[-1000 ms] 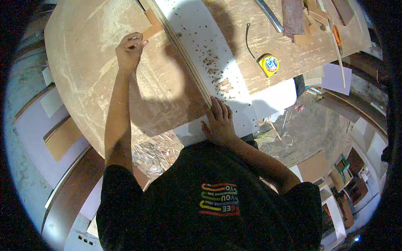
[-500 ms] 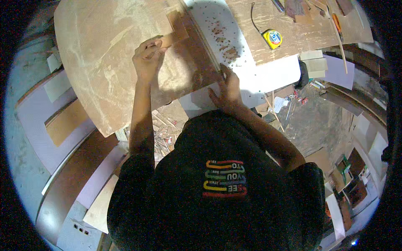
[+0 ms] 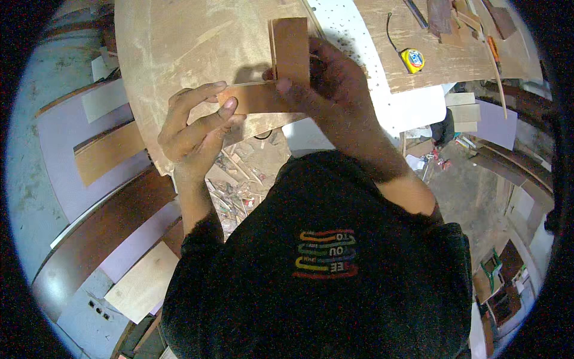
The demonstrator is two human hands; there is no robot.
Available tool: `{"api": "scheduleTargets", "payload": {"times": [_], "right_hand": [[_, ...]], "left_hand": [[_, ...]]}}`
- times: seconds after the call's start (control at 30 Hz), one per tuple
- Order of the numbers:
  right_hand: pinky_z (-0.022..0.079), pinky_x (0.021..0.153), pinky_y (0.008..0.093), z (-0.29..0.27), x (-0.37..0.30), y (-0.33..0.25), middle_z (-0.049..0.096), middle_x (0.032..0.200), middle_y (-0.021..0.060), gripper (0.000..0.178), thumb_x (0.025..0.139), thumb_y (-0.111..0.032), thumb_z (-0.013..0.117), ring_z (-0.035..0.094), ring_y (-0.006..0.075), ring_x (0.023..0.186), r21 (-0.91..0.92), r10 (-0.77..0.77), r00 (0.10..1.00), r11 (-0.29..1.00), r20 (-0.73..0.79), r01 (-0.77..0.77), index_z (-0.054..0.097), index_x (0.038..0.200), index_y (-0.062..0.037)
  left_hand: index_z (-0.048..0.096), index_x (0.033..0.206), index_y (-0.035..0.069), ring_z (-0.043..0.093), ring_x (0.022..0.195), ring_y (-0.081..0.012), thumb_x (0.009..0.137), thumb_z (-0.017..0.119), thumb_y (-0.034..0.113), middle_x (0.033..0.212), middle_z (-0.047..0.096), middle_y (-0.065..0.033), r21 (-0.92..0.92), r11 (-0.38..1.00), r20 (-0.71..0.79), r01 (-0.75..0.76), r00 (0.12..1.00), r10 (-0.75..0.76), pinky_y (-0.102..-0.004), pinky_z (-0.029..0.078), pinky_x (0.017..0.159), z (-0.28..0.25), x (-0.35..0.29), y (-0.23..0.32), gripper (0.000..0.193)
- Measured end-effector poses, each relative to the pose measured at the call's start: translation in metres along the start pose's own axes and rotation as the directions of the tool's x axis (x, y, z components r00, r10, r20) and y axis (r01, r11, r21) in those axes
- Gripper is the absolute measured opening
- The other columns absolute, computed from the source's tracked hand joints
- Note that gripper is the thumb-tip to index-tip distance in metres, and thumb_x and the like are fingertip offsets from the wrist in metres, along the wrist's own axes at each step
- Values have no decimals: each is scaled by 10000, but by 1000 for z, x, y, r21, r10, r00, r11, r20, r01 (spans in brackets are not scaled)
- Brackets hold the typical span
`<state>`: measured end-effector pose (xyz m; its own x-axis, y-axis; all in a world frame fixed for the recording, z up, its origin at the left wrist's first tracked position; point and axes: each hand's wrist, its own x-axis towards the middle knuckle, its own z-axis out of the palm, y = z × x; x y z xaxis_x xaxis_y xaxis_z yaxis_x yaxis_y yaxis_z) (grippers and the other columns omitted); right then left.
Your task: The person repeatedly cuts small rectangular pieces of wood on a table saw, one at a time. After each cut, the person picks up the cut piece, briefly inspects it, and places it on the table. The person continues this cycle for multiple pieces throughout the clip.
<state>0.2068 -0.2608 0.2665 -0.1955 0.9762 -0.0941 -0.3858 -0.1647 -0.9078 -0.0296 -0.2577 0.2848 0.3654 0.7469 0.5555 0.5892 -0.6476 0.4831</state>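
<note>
One L-shaped wooden piece (image 3: 291, 63): left hand (image 3: 194, 128) pinches one end, right hand (image 3: 342, 90) grips near corner; best supported evenly.

room: left over plywood (image 3: 179, 48) | obstacles: L-shaped wood piece (image 3: 291, 51), tape measure (image 3: 412, 60)

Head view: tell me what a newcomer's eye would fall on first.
Likely first, the L-shaped brown wooden piece at upper centre, held between the left hand at its left end and the right hand near its corner. Next, the bright yellow tape measure lying on the brown board at upper right. Below centre, the colourful striped print stands out on the black shirt.
</note>
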Motion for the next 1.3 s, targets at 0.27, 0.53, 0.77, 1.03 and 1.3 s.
{"api": "scheduleTargets", "payload": {"times": [0.27,0.53,0.77,1.03,1.3], "right_hand": [[575,870,297,15,-7,-20,723,1015,70,333,908,-115,790,699,132,939,-245,33,997,968,-66,-48,634,1176,7],[579,787,279,17,-11,-26,729,988,66,322,870,-105,812,699,122,865,-286,32,993,956,-113,-64,645,1121,9],[581,839,300,21,-7,-17,733,1105,109,354,901,-130,770,707,144,981,-254,44,982,963,-184,-91,634,1206,-11],[565,741,294,-2,-18,-14,659,1152,114,447,996,-322,675,652,152,1035,-14,-37,955,999,-294,34,590,1308,-13],[558,650,261,-18,-34,-2,687,894,68,336,877,-49,781,685,147,788,-597,-285,912,800,-294,57,617,1168,-7]], "left_hand": [[775,752,73,698,890,-240,708,880,61,1073,757,-112,86,992,-8,-93,996,94,-387,526,798,-17,4,21,115],[752,808,47,716,922,-326,654,900,32,1083,747,-179,68,986,100,-150,985,142,-440,568,825,-22,7,22,214],[735,731,35,688,977,-265,659,850,90,1120,735,-98,24,994,110,-111,988,107,-433,535,884,-16,6,20,147],[742,736,55,695,963,-254,671,852,104,1088,750,-101,46,988,73,-149,987,145,-429,542,885,-16,8,15,137],[796,917,60,688,1093,-288,721,826,23,1254,716,-122,27,997,60,75,995,-77,-379,546,901,14,3,-12,202]]}}
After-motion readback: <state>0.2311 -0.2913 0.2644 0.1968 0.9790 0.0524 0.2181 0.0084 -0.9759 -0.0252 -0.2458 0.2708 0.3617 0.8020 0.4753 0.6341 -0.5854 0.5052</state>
